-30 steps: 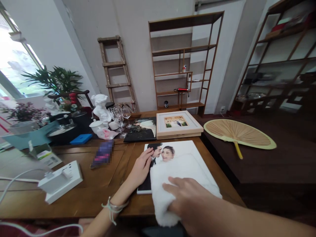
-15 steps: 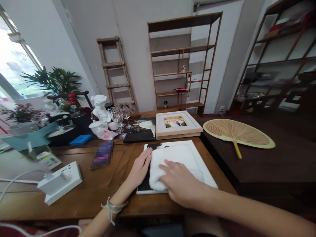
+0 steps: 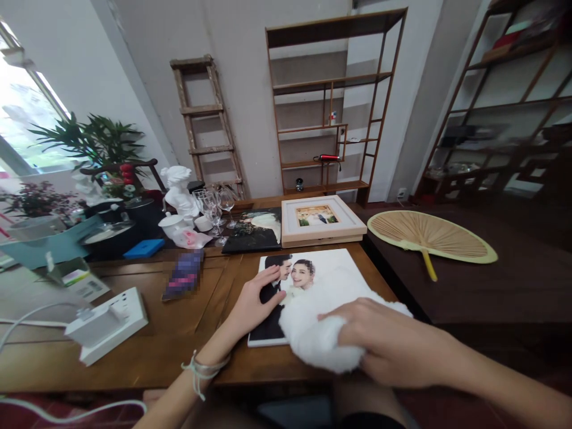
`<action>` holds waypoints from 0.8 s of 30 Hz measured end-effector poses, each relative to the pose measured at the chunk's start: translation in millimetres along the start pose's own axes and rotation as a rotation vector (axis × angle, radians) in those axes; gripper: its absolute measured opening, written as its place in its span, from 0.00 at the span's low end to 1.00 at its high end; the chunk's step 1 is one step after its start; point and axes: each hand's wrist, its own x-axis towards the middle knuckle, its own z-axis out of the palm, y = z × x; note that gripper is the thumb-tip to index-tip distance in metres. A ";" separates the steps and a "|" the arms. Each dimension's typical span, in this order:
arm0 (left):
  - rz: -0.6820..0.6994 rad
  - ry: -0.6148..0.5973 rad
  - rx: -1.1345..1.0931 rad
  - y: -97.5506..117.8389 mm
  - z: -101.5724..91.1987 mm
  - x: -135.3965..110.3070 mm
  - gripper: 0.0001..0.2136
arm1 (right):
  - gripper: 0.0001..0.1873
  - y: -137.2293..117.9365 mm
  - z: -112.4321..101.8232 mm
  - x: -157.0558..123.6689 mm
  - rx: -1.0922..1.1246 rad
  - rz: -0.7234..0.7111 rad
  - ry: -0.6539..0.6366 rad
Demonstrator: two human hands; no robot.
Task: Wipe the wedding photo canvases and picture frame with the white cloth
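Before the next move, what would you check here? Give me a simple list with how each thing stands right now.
1. Left hand steadying the photo panel: ok, it rests on the panel's left side.
2. Right hand has hold of the white cloth: ok, the cloth is bunched in its grasp.
3. Panel lying flat on the table: ok.
4. Panel surface under the cloth: cannot tell, the cloth hides it.
5. Wine glasses out of the way: ok, they stand apart from both hands.
6. Power strip apart from the panel: ok, it sits well to the left.
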 end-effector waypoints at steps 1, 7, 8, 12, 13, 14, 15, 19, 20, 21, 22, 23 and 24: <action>0.004 0.000 0.012 1.0 -0.1 -0.3 0.18 | 0.14 7.1 -0.8 1.3 0.008 0.011 0.017; 0.042 0.015 -0.010 0.5 0.3 -0.2 0.15 | 0.13 51.4 -7.3 54.1 -0.080 0.106 0.260; 0.046 0.020 -0.018 -0.2 0.4 -0.1 0.15 | 0.14 54.6 -9.5 68.2 -0.086 0.099 0.274; 0.059 0.033 -0.030 -1.8 0.4 -0.3 0.14 | 0.13 54.2 -16.7 124.6 -0.097 0.045 0.234; 0.062 0.031 -0.030 -1.8 0.2 -0.4 0.14 | 0.13 52.6 -17.6 136.1 -0.095 0.026 0.213; 0.064 0.028 -0.031 -1.8 0.0 -0.6 0.14 | 0.12 51.3 -18.1 145.5 -0.093 0.010 0.191; 0.064 0.026 -0.030 -1.7 -0.2 -0.7 0.14 | 0.12 50.6 -18.4 152.7 -0.092 -0.001 0.173; 0.043 0.025 -0.020 -1.8 -0.8 -0.9 0.14 | 0.12 56.2 -18.5 157.0 -0.112 0.006 0.143; 0.040 0.028 -0.021 -1.8 -1.0 -1.0 0.14 | 0.12 59.4 -18.5 152.5 -0.121 0.014 0.141; 0.039 0.032 -0.025 -1.7 -1.1 -1.1 0.14 | 0.11 63.1 -18.6 146.3 -0.131 0.025 0.141; 0.039 0.036 -0.028 -1.5 -1.3 -1.1 0.14 | 0.12 67.1 -18.8 138.7 -0.142 0.038 0.143; 0.042 0.037 -0.030 -1.3 -1.4 -1.2 0.14 | 0.12 71.2 -18.9 130.1 -0.152 0.053 0.146; 0.044 0.034 -0.030 -1.2 -1.6 -1.1 0.14 | 0.12 75.4 -19.0 120.8 -0.162 0.071 0.149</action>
